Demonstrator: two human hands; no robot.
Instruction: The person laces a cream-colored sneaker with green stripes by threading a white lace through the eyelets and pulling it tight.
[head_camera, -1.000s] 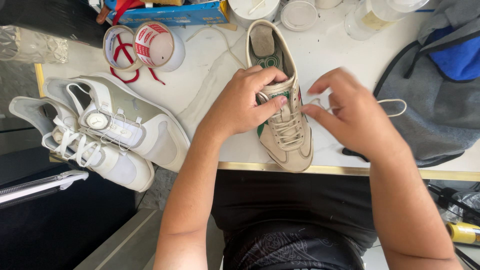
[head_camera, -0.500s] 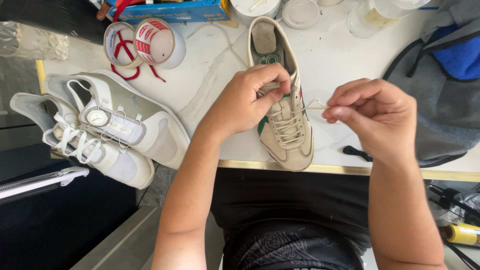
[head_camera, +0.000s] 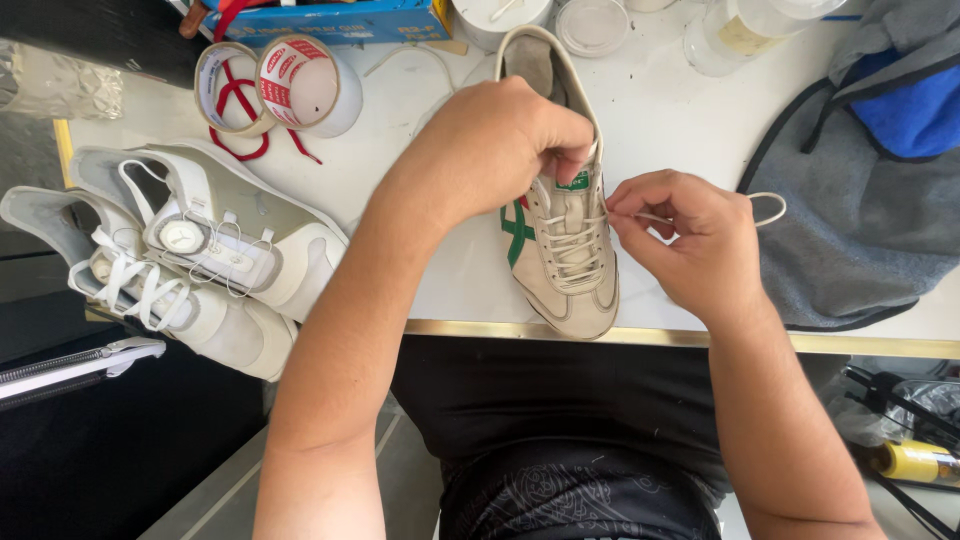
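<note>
A beige sneaker (head_camera: 570, 270) with green and red side stripes lies on the white table (head_camera: 440, 240), toe toward me. My left hand (head_camera: 500, 140) grips the sneaker's tongue and upper eyelets from above. My right hand (head_camera: 690, 240) pinches the white shoelace (head_camera: 765, 208) just right of the eyelets, and a loop of lace trails off to the right.
Two white sneakers (head_camera: 190, 260) lie at the table's left edge. Two tape rolls (head_camera: 280, 85) and a blue box (head_camera: 330, 20) sit at the back left, jars (head_camera: 740, 30) at the back. A grey and blue bag (head_camera: 870, 190) fills the right side. The gold table edge (head_camera: 800, 342) runs near me.
My right hand has moved back in toward the sneaker with the lace after pulling it out to the right. My left hand stays on the shoe's upper.
</note>
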